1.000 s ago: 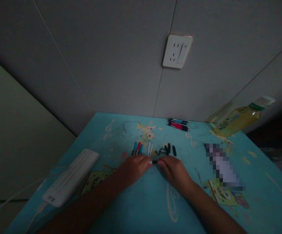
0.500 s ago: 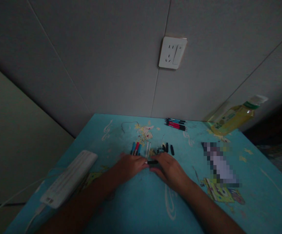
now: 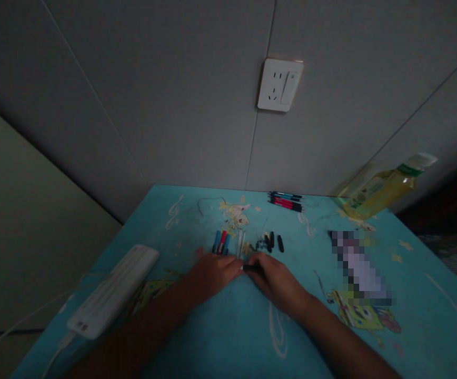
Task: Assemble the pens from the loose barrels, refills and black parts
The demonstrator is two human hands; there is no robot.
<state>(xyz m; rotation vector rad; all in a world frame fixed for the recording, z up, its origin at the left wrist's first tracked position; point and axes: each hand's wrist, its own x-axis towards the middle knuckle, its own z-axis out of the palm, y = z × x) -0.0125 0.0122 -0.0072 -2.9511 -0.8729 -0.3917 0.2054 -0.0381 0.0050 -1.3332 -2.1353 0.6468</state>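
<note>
Low over the middle of the table, both hands meet at a small dark pen part [image 3: 251,267] with a pale end on its left. My right hand [image 3: 274,276] pinches the black length between thumb and fingers. Closed around the pale end, my left hand [image 3: 215,273] hides most of what it grips. Just beyond the fingers lie two slim silvery rods [image 3: 240,242]. Blue and red pen barrels [image 3: 222,242] sit side by side beyond my left hand. Past my right hand are loose black caps [image 3: 280,243] and a cluster of small dark parts [image 3: 262,243].
Several red and blue pens [image 3: 286,201] lie by the wall. A yellow liquid bottle [image 3: 382,192] stands at the back right, near a blurred flat object [image 3: 358,266]. A white power strip [image 3: 113,289] with its cord lies left on the blue patterned table [image 3: 228,337].
My right hand's fingers have closed further over the black pen part, so less of it shows. Both hands stay close together, and the loose parts lie where they were.
</note>
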